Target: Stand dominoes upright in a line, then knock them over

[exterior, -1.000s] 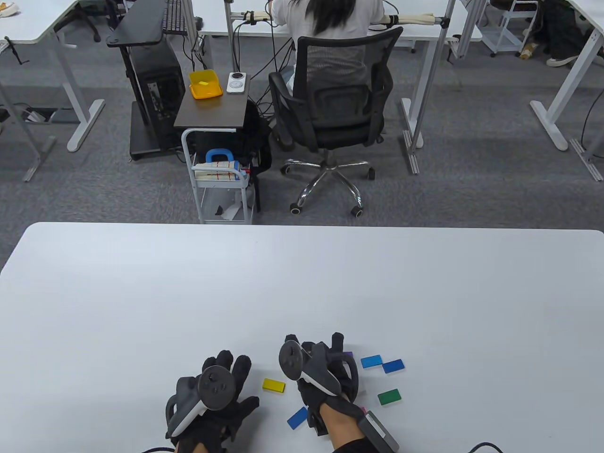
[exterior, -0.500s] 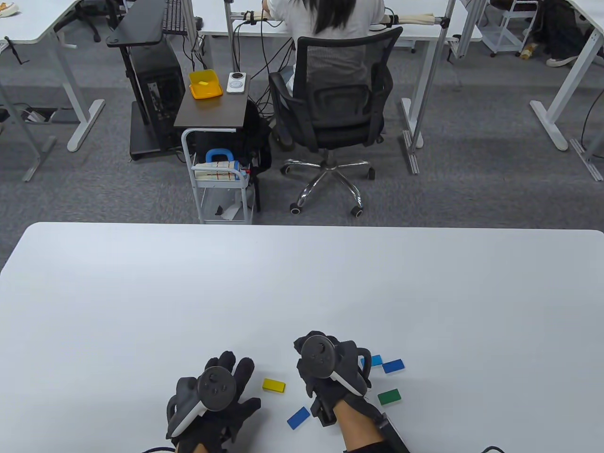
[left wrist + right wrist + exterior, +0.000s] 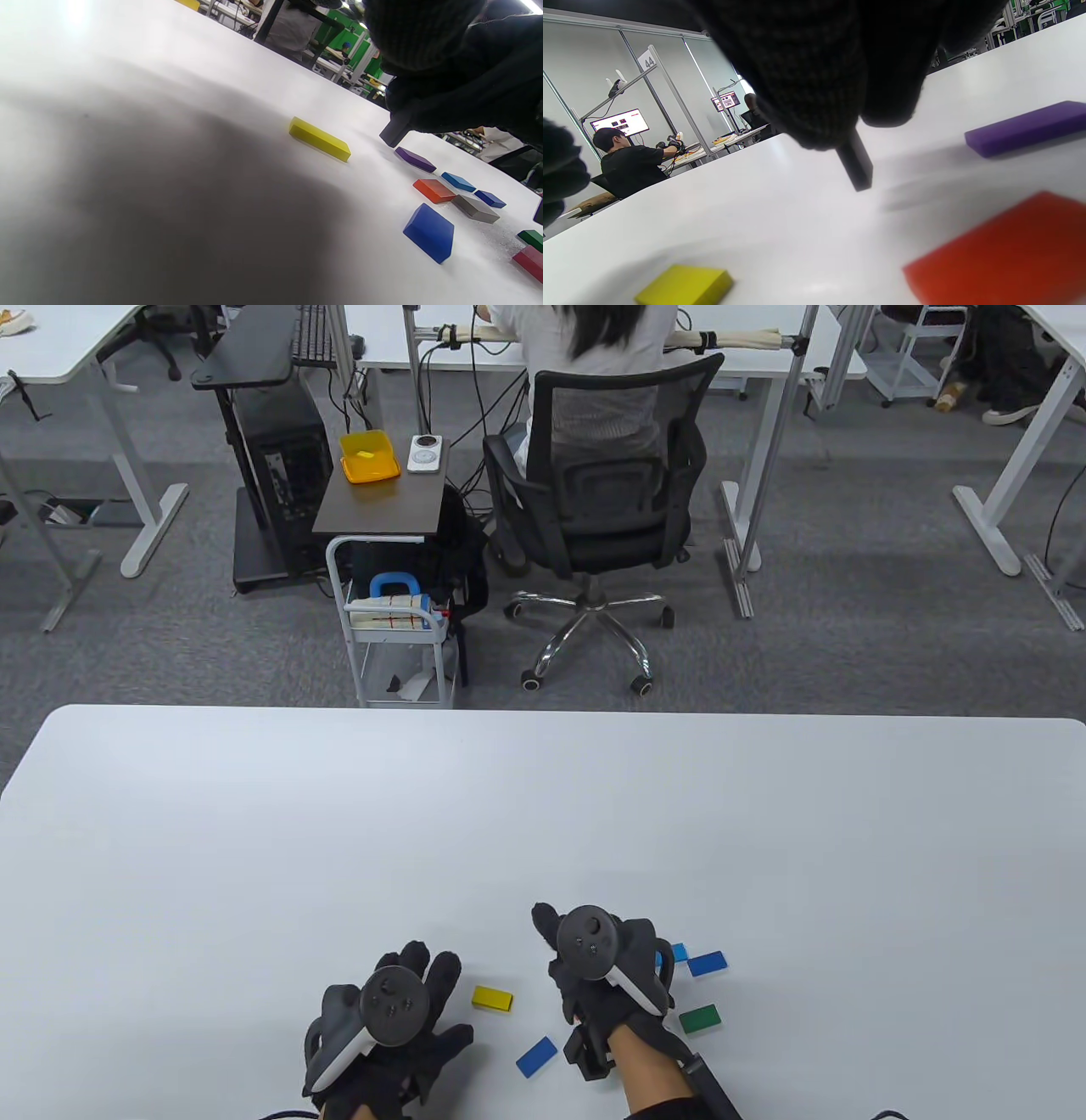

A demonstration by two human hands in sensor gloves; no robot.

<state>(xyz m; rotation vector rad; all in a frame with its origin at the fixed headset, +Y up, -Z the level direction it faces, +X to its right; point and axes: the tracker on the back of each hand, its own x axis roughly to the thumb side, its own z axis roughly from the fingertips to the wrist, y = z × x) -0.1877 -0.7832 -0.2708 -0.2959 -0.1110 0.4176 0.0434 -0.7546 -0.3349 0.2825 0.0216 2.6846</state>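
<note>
Dominoes are seen scattered flat near the front edge of the white table (image 3: 254,831), none stood in a line. A dark grey domino (image 3: 856,163) is pinched by the right hand (image 3: 607,976), fingers curled round its upper end; it is held tilted, lower end close to the tabletop, contact not clear. In the left wrist view the same piece (image 3: 392,129) is seen sticking out below the right glove. The left hand (image 3: 390,1027) is laid flat on the table, fingers spread and relaxed, nothing held.

A yellow domino (image 3: 492,999) is placed between the two hands, lying flat. A blue domino (image 3: 536,1056) is lying near the right wrist. To the right of the right hand a green domino (image 3: 700,1019) and a dark blue domino (image 3: 707,963) are lying flat, with a light blue domino (image 3: 679,953) partly hidden by the glove. Under the right hand, a purple domino (image 3: 1026,127) and an orange domino (image 3: 1001,250) are shown flat. A grey domino (image 3: 475,208) and a red domino (image 3: 529,262) are shown only in the left wrist view.
</note>
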